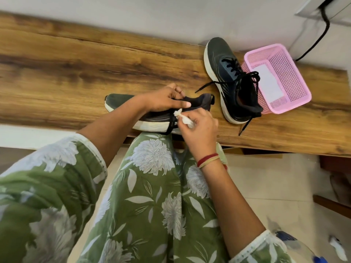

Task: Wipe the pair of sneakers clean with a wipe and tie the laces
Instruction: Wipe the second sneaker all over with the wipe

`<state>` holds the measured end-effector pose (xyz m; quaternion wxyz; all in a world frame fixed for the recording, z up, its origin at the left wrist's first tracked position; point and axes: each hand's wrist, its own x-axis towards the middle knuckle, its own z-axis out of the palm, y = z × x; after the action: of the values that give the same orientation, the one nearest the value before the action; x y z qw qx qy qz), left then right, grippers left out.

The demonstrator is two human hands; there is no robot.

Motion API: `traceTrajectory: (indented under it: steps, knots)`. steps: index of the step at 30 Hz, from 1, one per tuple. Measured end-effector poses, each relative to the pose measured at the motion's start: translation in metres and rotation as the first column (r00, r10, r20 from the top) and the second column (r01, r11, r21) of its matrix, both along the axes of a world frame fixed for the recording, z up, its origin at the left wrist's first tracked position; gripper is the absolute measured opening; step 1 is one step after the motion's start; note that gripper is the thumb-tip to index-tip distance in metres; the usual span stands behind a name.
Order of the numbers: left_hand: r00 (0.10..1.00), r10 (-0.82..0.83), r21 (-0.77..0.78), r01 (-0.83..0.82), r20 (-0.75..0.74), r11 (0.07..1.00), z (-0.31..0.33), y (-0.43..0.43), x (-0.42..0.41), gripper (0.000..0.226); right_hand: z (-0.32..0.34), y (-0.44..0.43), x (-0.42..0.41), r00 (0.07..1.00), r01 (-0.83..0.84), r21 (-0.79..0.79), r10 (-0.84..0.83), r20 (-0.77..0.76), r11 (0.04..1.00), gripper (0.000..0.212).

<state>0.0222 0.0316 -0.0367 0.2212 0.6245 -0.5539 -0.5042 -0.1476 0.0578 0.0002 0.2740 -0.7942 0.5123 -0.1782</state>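
1. two sneakers on our bench (76, 73): near sneaker (157, 119) at the front edge, far sneaker (226, 73) at its two o'clock.
2. our left hand (167, 100) grips the near sneaker's collar.
3. our right hand (200, 128) pinches a crumpled wipe (183, 118) against its side.

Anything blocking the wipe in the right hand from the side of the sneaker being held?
Nothing visible does. The wipe in the right hand touches the held sneaker on its side, just below the left hand gripping it from above. A loose black lace hangs down that side beside the wipe.
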Motion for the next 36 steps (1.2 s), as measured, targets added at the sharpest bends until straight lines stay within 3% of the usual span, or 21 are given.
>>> traceTrajectory:
  steps: [2,5,9,13,16,18,22,26,30,34,36]
  knots:
    - [0.998,0.054,-0.023,-0.055,-0.034,0.998,-0.003,0.002,-0.002,0.023,0.001,-0.005,-0.002,1.0,0.009,-0.021,-0.009,-0.012,1.0,0.011]
    - [0.993,0.103,-0.064,-0.106,-0.053,0.992,-0.007,0.006,-0.005,0.028,0.006,-0.016,-0.005,0.981,0.189,-0.065,-0.186,0.049,0.98,0.011]
    - [0.993,0.093,-0.085,-0.099,-0.071,0.991,-0.01,0.012,-0.009,0.023,0.007,-0.001,-0.003,0.995,-0.036,0.024,0.038,-0.089,0.999,0.008]
    - [0.992,0.112,-0.106,-0.119,-0.065,0.987,-0.008,0.013,-0.011,0.021,0.015,-0.024,-0.006,0.974,0.117,-0.083,-0.131,-0.187,0.99,0.012]
    - [0.991,0.103,-0.119,-0.113,-0.084,0.987,-0.012,0.012,-0.011,0.022,0.016,-0.018,0.004,0.968,0.028,-0.035,-0.036,-0.248,0.999,0.012]
    - [0.987,0.116,-0.12,-0.129,-0.113,0.984,-0.012,0.012,-0.012,0.025,0.015,-0.013,0.005,0.968,-0.033,0.02,0.037,-0.25,0.999,0.012]
    - [0.985,0.131,-0.094,-0.142,-0.111,0.985,-0.013,0.011,-0.011,0.027,0.018,-0.031,0.0,0.958,0.131,-0.07,-0.145,-0.247,0.989,0.015]
    - [0.985,0.128,-0.124,-0.142,-0.114,0.982,-0.012,0.012,-0.012,0.026,0.014,-0.019,0.005,0.972,-0.003,0.04,0.013,-0.236,0.999,0.012]
    - [0.986,0.134,-0.102,-0.144,-0.099,0.984,-0.013,0.011,-0.012,0.026,0.017,-0.032,-0.002,0.963,0.136,-0.055,-0.145,-0.226,0.989,0.014]
    - [0.987,0.131,-0.125,-0.143,-0.095,0.982,-0.014,0.012,-0.013,0.029,0.014,-0.019,0.003,0.969,0.012,0.02,-0.007,-0.248,1.0,0.011]
    - [0.988,0.128,-0.105,-0.137,-0.089,0.985,-0.013,0.011,-0.013,0.029,0.014,-0.027,0.0,0.97,0.071,-0.003,-0.07,-0.232,0.997,0.013]
